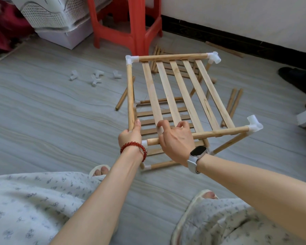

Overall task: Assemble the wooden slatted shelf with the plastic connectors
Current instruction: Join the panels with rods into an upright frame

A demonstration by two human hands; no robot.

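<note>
Both my hands grasp the shelf: left hand on its side rod, right hand on its front rod; loose connectors and a red stool lie beyond on the floor.

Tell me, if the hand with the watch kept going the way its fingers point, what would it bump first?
Probably the flat pale wooden slats of the shelf's top panel. The right hand grips the near round wooden rail, and its fingers curl up and forward over it, touching the slat ends. Depth is hard to judge, though.

Pale matt wooden shelf, glossy white plastic connectors, streaked grey floor.
</note>
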